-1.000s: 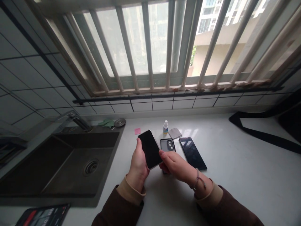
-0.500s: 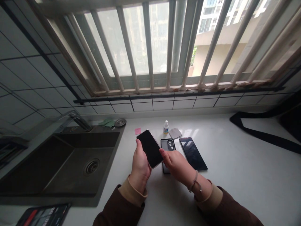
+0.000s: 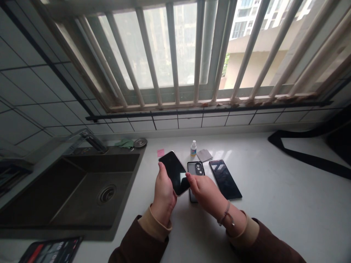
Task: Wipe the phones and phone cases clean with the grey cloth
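Note:
My left hand (image 3: 163, 193) holds a black-screened smartphone (image 3: 174, 173) upright in its palm, screen up, with a pale edge showing along the frame. The fingertips of my right hand (image 3: 204, 191) rest against the phone's lower right edge. Beneath that hand lies a black phone case (image 3: 195, 168) with a camera cutout, partly hidden. To its right, a dark glass slab (image 3: 225, 179), probably another phone, lies flat on the white counter (image 3: 274, 204). Just beyond stand a small dropper bottle (image 3: 193, 149) and a grey wipe packet (image 3: 204, 155).
A pink sticky note (image 3: 161, 152) sits near the dark sink (image 3: 74, 193), which has a tap (image 3: 94, 141), green cloth (image 3: 124, 143) and round strainer (image 3: 140, 142) behind it. A tablet (image 3: 52, 250) lies at lower left, a black strap (image 3: 307, 157) at right. Tiles and a barred window rise behind.
The phone has tilted slightly in my left hand, and a pale reflection now shows on its screen. My right hand has shifted only a little, and the view has turned slightly.

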`<state>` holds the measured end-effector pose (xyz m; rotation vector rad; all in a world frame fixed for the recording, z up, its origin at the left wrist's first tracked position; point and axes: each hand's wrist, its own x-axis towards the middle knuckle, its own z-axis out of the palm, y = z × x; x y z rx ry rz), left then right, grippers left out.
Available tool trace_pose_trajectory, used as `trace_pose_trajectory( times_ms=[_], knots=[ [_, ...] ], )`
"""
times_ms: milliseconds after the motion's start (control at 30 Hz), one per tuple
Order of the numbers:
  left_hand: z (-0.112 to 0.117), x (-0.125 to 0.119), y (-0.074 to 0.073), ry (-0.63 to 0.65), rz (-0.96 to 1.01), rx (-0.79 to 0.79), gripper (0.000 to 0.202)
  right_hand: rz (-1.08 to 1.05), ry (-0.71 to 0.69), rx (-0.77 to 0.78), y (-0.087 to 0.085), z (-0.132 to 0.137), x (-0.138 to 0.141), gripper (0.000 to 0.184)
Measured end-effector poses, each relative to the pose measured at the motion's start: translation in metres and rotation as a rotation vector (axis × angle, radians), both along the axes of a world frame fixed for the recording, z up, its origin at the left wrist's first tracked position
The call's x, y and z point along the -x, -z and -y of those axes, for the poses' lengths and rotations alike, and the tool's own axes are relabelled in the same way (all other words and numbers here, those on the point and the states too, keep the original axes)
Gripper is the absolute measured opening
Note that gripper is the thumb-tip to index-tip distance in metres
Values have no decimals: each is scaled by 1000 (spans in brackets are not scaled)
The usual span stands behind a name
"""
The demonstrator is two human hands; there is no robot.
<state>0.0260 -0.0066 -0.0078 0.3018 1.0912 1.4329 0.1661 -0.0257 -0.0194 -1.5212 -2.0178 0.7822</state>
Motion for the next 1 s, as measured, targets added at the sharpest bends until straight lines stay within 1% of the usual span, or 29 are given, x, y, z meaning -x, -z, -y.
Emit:
trace_pose_trajectory(
  times_ms=[100,200,267,367,500,600,667,767,800,833,900,933,1000],
  knots=[
    [0,-1,-1,-23,-23,-36,58,-60,17,22,1,0,0,64],
    [0,1,-2,-42,-51,-19,58,-192,-9,70,1,1,-1,66],
    [-2,4,-2,-68,-71,-12,58,-274,-71,129,-1,2,-2,59],
    [-3,7,-1,-106,-85,-38,57,-353,-141,258,-1,3,-2,46],
    [-3,6,3,-122,-106,-105,57,-413,-191,401,1,4,1,48],
    [-2,5,4,-127,-116,-115,57,-473,-166,428,3,5,3,46],
    [-3,8,2,-112,-104,-82,56,-488,-172,429,3,6,3,46],
    [-6,20,-9,-14,-72,20,52,-500,-248,471,0,8,2,40],
    [-8,26,-14,19,-69,43,50,-492,-264,456,-1,7,1,38],
    [-11,33,-17,35,-87,53,47,-465,-265,408,-2,7,0,37],
    [-16,47,-21,72,-170,72,39,-347,-244,225,-2,5,-4,34],
    [-19,54,-21,72,-227,50,37,-266,-236,119,-2,3,-6,33],
    [-24,68,-16,112,-362,52,35,-104,-224,-55,-1,0,-12,33]
  ],
)
